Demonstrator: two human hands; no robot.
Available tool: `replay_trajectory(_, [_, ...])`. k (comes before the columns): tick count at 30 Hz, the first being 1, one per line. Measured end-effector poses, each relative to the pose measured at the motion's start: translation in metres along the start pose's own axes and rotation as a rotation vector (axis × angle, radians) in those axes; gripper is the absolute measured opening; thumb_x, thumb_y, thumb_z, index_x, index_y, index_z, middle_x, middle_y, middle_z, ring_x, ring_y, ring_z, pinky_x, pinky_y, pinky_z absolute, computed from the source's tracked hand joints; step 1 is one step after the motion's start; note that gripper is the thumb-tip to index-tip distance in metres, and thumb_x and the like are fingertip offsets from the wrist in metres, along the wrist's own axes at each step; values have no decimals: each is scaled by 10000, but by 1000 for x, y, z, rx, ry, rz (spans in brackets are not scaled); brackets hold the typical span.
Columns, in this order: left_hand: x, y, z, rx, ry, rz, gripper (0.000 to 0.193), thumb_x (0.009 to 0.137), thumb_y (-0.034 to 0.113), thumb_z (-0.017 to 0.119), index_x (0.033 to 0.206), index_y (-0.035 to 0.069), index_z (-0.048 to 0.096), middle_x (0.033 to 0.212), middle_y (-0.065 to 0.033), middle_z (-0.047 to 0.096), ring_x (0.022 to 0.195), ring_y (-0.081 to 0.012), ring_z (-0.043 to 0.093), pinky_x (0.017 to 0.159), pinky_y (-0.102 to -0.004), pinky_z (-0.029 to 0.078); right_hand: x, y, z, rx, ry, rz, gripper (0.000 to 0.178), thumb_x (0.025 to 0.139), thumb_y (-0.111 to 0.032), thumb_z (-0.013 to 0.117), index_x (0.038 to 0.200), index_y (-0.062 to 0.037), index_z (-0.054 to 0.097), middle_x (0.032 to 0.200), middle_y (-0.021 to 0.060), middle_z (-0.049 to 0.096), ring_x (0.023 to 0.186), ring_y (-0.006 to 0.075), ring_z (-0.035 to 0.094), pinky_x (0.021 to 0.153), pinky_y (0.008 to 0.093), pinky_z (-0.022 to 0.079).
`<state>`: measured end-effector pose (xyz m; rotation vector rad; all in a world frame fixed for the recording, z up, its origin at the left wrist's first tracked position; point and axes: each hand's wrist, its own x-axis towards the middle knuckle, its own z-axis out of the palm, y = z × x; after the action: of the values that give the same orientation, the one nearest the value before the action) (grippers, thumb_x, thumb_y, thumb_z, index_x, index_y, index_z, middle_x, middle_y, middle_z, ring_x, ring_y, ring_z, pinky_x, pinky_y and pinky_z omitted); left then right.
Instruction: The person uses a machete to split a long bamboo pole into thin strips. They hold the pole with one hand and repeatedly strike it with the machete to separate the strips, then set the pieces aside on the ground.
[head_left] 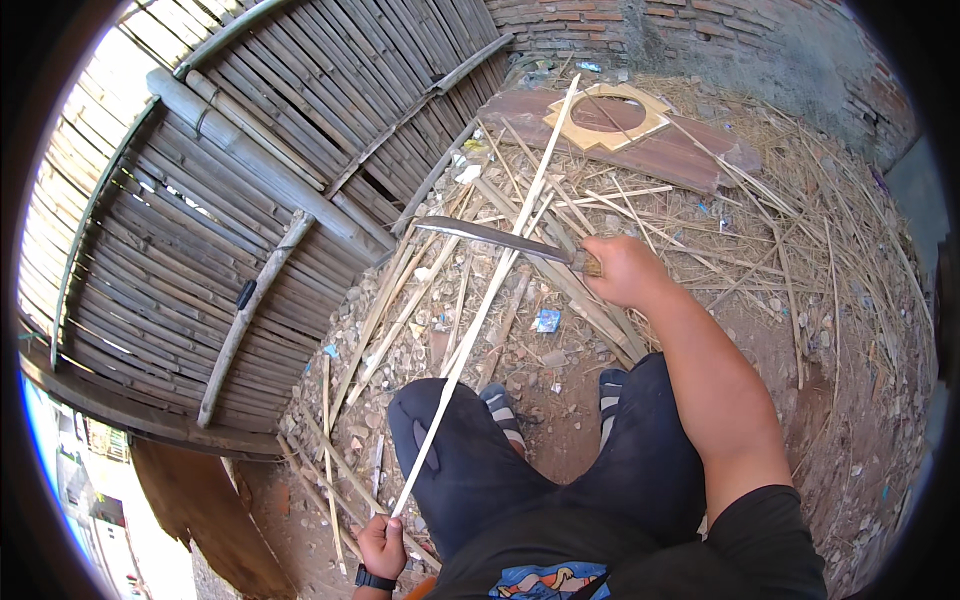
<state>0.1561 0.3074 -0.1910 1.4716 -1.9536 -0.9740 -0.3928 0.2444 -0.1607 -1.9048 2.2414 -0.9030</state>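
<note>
My left hand (382, 546), low in the picture beside my thigh, is closed round the near end of a long pale bamboo strip (468, 346). The strip slants up and away to the right, passing over my left knee. In my right hand (624, 271) is the handle of a machete (497, 238), its long blade pointing left. The blade crosses the strip about midway along; whether it touches the strip I cannot tell. My fingers hide most of the handle.
Bamboo strips and straw (770, 262) litter the ground. Beyond lies a reddish-brown plank (520, 106) with a yellowish frame (598, 134) with a round hole on it. A bamboo slat fence (290, 110) runs along the left, a brick wall (700, 35) at the back. A blue wrapper (547, 320) lies ahead of my feet.
</note>
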Motion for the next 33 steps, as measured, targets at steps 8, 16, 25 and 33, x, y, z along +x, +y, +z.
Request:
replay_trajectory(8, [-62, -67, 11, -150, 56, -92, 450, 1019, 329, 487, 661, 57, 465, 566, 39, 418, 538, -52, 344, 499, -259, 266, -5, -56, 11, -144, -379, -320, 275, 691, -183, 723, 938, -97, 638, 788, 147, 666, 774, 352, 659, 670, 467, 514])
replay_trajectory(16, [-58, -73, 32, -260, 89, -68, 465, 1023, 351, 459, 662, 58, 465, 536, 36, 407, 495, -53, 337, 455, -258, 228, 8, -11, 13, -12, -167, -13, 270, 707, -182, 718, 950, -106, 627, 810, 139, 672, 836, 352, 660, 727, 465, 515])
replay_trajectory(25, [-54, -91, 25, 301, 11, 59, 458, 1006, 365, 413, 711, 57, 582, 519, -133, 515, 476, -343, 551, 464, -414, 409, -6, -53, 3, -55, -490, -192, 285, 748, -227, 730, 991, -95, 659, 838, 185, 670, 859, 374, 657, 752, 465, 516])
replay_trajectory(33, [-46, -73, 27, 330, 50, 138, 514, 1026, 377, 408, 643, 39, 464, 506, -120, 462, 439, -263, 483, 444, -384, 339, 3, -23, 3, 101, -307, 17, 367, 789, -301, 726, 1070, -72, 670, 852, 217, 666, 847, 377, 658, 754, 447, 517])
